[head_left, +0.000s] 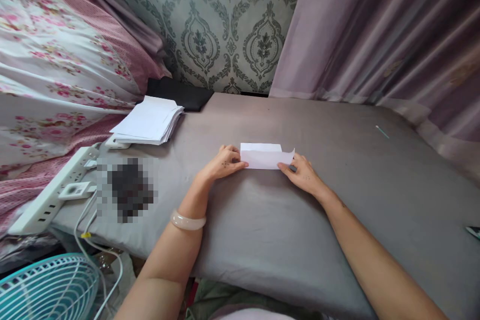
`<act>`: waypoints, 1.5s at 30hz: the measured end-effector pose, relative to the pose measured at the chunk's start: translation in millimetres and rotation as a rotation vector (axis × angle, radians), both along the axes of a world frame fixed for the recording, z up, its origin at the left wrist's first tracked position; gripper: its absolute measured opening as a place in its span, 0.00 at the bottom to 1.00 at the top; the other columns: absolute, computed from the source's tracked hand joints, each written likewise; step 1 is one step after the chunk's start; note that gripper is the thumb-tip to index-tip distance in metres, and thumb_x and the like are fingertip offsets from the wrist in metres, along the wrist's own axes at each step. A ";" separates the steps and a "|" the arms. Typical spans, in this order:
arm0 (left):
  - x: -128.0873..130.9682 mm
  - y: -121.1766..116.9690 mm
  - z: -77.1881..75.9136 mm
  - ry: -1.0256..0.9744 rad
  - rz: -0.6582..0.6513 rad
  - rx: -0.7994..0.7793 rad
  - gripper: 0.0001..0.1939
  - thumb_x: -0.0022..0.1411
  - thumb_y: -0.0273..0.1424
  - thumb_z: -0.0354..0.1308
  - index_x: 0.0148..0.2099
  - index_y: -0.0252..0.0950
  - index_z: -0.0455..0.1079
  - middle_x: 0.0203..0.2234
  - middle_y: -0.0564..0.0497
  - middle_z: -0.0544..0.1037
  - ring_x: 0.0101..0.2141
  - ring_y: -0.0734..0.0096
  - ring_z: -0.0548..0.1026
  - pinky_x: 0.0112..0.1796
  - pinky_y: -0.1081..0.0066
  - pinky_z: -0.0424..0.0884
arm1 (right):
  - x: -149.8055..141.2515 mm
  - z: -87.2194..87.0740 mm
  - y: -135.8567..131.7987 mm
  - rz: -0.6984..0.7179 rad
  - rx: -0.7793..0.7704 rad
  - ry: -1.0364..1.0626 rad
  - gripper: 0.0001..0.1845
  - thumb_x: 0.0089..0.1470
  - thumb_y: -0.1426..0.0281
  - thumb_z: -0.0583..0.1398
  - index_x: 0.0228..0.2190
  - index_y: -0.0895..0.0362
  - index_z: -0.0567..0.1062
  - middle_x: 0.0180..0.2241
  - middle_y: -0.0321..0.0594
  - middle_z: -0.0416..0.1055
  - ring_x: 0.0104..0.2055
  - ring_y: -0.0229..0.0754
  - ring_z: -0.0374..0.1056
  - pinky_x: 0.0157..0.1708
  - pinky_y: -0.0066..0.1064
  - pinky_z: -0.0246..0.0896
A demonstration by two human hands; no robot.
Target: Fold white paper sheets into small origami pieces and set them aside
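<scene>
A folded white sheet of paper [261, 157] lies low over the grey cloth-covered table, its long side running left to right. At its left end my left hand [225, 162] grips the edge, thumb on the near side and fingers curled behind. My right hand [299, 172] pinches the other end the same way, thumb at the lower right corner. The front layer's upper right corner curls up by the right fingers. A taller back layer shows above it on the left and middle. A small dark object [293, 168] shows beside my right thumb; I cannot make out what it is.
A stack of white paper [146, 119] lies at the back left, near a flat black item [183, 91]. A white power strip [56, 190] with plugs and cables runs along the left edge. A blue fan [48, 287] stands at lower left. Curtains [367, 30] hang behind the table.
</scene>
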State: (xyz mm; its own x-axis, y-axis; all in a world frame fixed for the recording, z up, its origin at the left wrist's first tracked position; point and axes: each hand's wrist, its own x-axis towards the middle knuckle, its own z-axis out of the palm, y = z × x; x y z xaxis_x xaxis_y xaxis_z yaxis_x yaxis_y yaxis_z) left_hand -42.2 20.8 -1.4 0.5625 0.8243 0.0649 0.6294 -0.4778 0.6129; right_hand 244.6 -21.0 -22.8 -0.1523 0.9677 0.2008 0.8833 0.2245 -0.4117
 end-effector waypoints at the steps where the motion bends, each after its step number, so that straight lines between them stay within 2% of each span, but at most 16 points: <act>1: 1.3 0.4 -1.0 0.009 0.032 0.007 0.20 0.62 0.46 0.54 0.31 0.36 0.76 0.41 0.45 0.71 0.47 0.58 0.65 0.54 0.56 0.59 | -1.4 -0.3 2.1 -0.050 -0.021 -0.001 0.20 0.60 0.55 0.53 0.33 0.53 0.79 0.44 0.44 0.73 0.46 0.48 0.66 0.47 0.42 0.60; 5: 6.0 2.1 -5.9 0.027 0.141 0.010 0.18 0.61 0.42 0.56 0.27 0.34 0.74 0.38 0.44 0.72 0.46 0.58 0.66 0.54 0.55 0.57 | -6.2 -1.3 8.6 -0.157 -0.041 0.038 0.21 0.58 0.55 0.53 0.24 0.55 0.75 0.42 0.45 0.72 0.44 0.49 0.66 0.46 0.41 0.59; 15: 19.4 -3.6 -9.4 0.152 0.318 0.020 0.11 0.58 0.36 0.59 0.27 0.34 0.73 0.42 0.42 0.71 0.46 0.55 0.65 0.50 0.58 0.62 | -16.9 -4.2 9.3 -0.290 0.012 -0.071 0.18 0.54 0.57 0.58 0.20 0.54 0.69 0.37 0.43 0.70 0.39 0.47 0.63 0.40 0.38 0.58; 17: 20.4 -6.0 -8.8 0.187 0.322 0.043 0.10 0.58 0.36 0.59 0.30 0.34 0.72 0.42 0.41 0.71 0.45 0.55 0.66 0.49 0.58 0.64 | -18.0 -4.9 8.7 -0.292 0.025 -0.080 0.17 0.54 0.57 0.58 0.20 0.54 0.69 0.37 0.42 0.69 0.39 0.46 0.63 0.40 0.38 0.57; 20: 22.9 -9.7 -6.4 0.227 0.336 0.114 0.10 0.58 0.35 0.59 0.39 0.33 0.71 0.42 0.41 0.71 0.45 0.54 0.66 0.47 0.57 0.66 | -18.4 -4.8 7.9 -0.291 0.029 -0.070 0.17 0.54 0.58 0.58 0.20 0.54 0.69 0.37 0.42 0.69 0.39 0.46 0.62 0.40 0.38 0.57; 23: 31.4 -11.9 -6.4 0.208 0.242 0.235 0.14 0.61 0.30 0.54 0.49 0.34 0.68 0.46 0.41 0.71 0.48 0.54 0.66 0.50 0.55 0.65 | -18.3 -4.2 7.9 -0.283 0.024 -0.061 0.16 0.54 0.58 0.58 0.21 0.54 0.69 0.37 0.42 0.69 0.40 0.47 0.63 0.41 0.39 0.58; 27: 51.9 -12.1 -14.4 0.123 -0.036 0.307 0.18 0.69 0.31 0.42 0.56 0.35 0.64 0.55 0.41 0.69 0.58 0.57 0.63 0.58 0.55 0.59 | -17.7 -5.7 8.6 -0.263 0.046 -0.065 0.16 0.54 0.58 0.57 0.20 0.53 0.69 0.36 0.43 0.69 0.39 0.48 0.63 0.41 0.40 0.59; 29: 61.2 -11.9 -19.2 0.171 -0.061 0.261 0.21 0.71 0.35 0.39 0.60 0.34 0.61 0.60 0.40 0.65 0.63 0.56 0.58 0.60 0.54 0.55 | -17.3 -6.6 8.3 -0.251 0.061 -0.062 0.17 0.54 0.58 0.57 0.20 0.53 0.69 0.36 0.43 0.69 0.39 0.48 0.63 0.41 0.40 0.59; 32: 69.0 -12.0 -23.2 0.289 0.006 0.200 0.27 0.71 0.42 0.38 0.65 0.34 0.57 0.66 0.39 0.55 0.66 0.52 0.50 0.62 0.52 0.50 | -18.2 -4.2 5.6 -0.235 0.055 -0.052 0.16 0.55 0.58 0.57 0.20 0.53 0.70 0.36 0.43 0.70 0.39 0.48 0.64 0.42 0.41 0.60; 34: 70.5 -12.4 -23.4 0.333 0.050 0.197 0.29 0.70 0.45 0.37 0.67 0.37 0.55 0.67 0.40 0.52 0.67 0.49 0.47 0.63 0.50 0.48 | -21.4 0.2 2.5 -0.258 0.078 -0.065 0.14 0.55 0.59 0.57 0.24 0.54 0.72 0.38 0.45 0.71 0.41 0.50 0.65 0.43 0.43 0.61; 36: 70.9 -12.9 -22.5 0.363 0.065 0.194 0.29 0.70 0.47 0.36 0.68 0.41 0.53 0.68 0.42 0.50 0.67 0.47 0.45 0.63 0.48 0.46 | -27.5 5.0 -0.8 -0.220 0.142 -0.089 0.12 0.57 0.61 0.56 0.32 0.56 0.75 0.44 0.49 0.71 0.47 0.53 0.65 0.48 0.46 0.60; 38: 71.2 -13.3 -21.6 0.395 0.061 0.180 0.30 0.70 0.46 0.36 0.69 0.40 0.51 0.68 0.42 0.48 0.67 0.47 0.44 0.63 0.47 0.45 | -35.6 7.4 -3.3 -0.020 0.183 -0.090 0.18 0.61 0.66 0.50 0.46 0.59 0.73 0.54 0.51 0.68 0.57 0.52 0.60 0.56 0.46 0.55; 40: 71.9 -13.6 -21.4 0.429 0.056 0.173 0.32 0.70 0.44 0.36 0.70 0.33 0.47 0.68 0.40 0.47 0.67 0.49 0.43 0.64 0.49 0.44 | -43.4 6.5 -4.6 0.230 0.126 -0.069 0.25 0.64 0.68 0.43 0.58 0.59 0.65 0.62 0.48 0.60 0.65 0.46 0.52 0.62 0.43 0.49; 41: 72.2 -13.7 -21.7 0.443 0.056 0.174 0.32 0.70 0.42 0.36 0.70 0.30 0.46 0.68 0.40 0.47 0.67 0.50 0.42 0.64 0.50 0.43 | -46.5 5.1 -4.8 0.299 0.075 -0.068 0.27 0.65 0.67 0.41 0.61 0.60 0.60 0.65 0.47 0.55 0.67 0.43 0.49 0.64 0.42 0.46; 43: 72.6 -13.6 -23.0 0.458 0.056 0.186 0.32 0.70 0.40 0.36 0.70 0.27 0.45 0.68 0.39 0.47 0.67 0.51 0.42 0.64 0.51 0.43 | -50.5 2.2 -4.4 0.321 -0.028 -0.096 0.31 0.66 0.62 0.39 0.64 0.63 0.54 0.67 0.48 0.49 0.69 0.43 0.44 0.66 0.42 0.41; 45: 72.7 -13.4 -24.5 0.456 0.057 0.204 0.32 0.70 0.40 0.36 0.70 0.28 0.46 0.68 0.39 0.47 0.67 0.51 0.43 0.64 0.51 0.44 | -52.1 0.8 -3.0 0.265 -0.094 -0.149 0.34 0.65 0.58 0.39 0.65 0.65 0.52 0.67 0.50 0.47 0.69 0.44 0.41 0.67 0.43 0.37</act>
